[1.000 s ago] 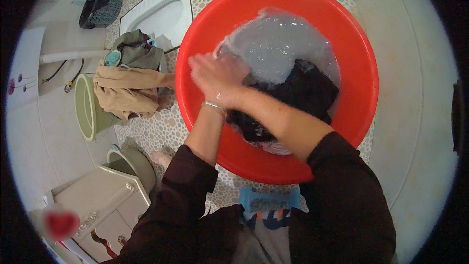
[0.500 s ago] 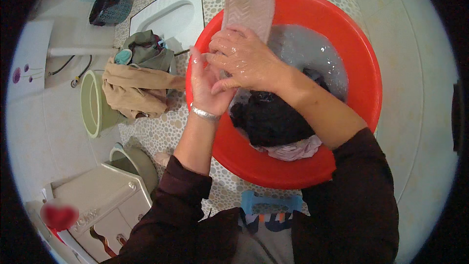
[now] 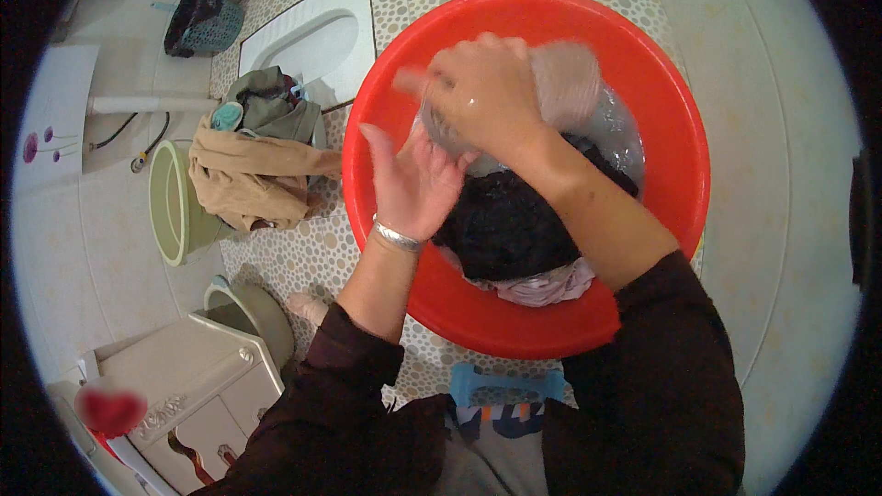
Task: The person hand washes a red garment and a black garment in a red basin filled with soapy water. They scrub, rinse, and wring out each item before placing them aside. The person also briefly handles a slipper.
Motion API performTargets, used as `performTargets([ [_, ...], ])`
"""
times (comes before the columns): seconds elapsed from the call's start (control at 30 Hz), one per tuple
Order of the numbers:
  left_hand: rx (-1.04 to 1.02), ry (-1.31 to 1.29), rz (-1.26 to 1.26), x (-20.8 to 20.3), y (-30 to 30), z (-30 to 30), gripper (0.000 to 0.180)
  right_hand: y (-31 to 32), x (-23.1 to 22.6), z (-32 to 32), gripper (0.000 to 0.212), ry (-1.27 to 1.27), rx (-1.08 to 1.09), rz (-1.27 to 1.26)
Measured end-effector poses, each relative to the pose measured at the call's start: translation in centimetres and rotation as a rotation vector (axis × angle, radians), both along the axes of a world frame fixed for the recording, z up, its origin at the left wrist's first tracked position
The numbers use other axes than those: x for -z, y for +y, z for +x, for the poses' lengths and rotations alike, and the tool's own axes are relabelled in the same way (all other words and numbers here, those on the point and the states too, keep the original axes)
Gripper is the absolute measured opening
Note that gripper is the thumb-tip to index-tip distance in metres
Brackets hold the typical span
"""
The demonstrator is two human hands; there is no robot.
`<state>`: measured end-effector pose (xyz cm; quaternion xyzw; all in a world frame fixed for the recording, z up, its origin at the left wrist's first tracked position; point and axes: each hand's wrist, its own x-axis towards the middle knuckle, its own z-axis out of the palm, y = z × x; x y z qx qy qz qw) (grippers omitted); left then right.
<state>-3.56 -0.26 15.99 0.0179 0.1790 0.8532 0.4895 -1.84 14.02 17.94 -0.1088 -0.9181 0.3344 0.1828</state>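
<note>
Over a large red basin [image 3: 675,138] of cloudy water, my right hand [image 3: 487,96] is closed around a pink, quilted, sole-shaped pad [image 3: 567,83] that looks like an insole. Motion smears both the pad and the fingers. My left hand [image 3: 418,184], with a silver bracelet at its wrist, lies palm up just below the right one, fingers apart and holding nothing. Its fingertips are partly hidden near the right hand. A soaked black cloth [image 3: 510,234] sits in the basin under my right forearm, with a pale pink cloth [image 3: 547,285] at its near side.
Beige trousers [image 3: 253,170] and a grey-green garment [image 3: 276,106] are heaped left of the basin. A green bucket [image 3: 170,202], a squat toilet [image 3: 317,41] and a dark bin [image 3: 207,23] stand beyond. Near left are a cabinet [image 3: 197,358] and another bucket [image 3: 262,312]. A blue stool [image 3: 505,384] is before me.
The pink pad has swung from the basin's far left rim rightward and lower over the water. My right hand has moved up and right, away from the left palm, which has dropped slightly.
</note>
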Motion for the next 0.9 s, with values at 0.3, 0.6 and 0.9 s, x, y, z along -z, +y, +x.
performTargets([
  [0.3,-0.269,1.167,-0.793,1.3,1.1,1.6,0.053,0.6,4.0,0.8,0.051,0.154,-0.049,-1.020],
  [0.6,-0.304,0.960,-0.978,1.8,-0.5,0.2,0.039,-1.9,4.7,1.3,0.063,0.098,0.030,-0.731],
  [0.9,-0.190,0.913,-0.895,1.6,-0.7,-0.3,0.034,-2.3,5.1,-1.0,0.052,-0.102,0.414,-1.334],
])
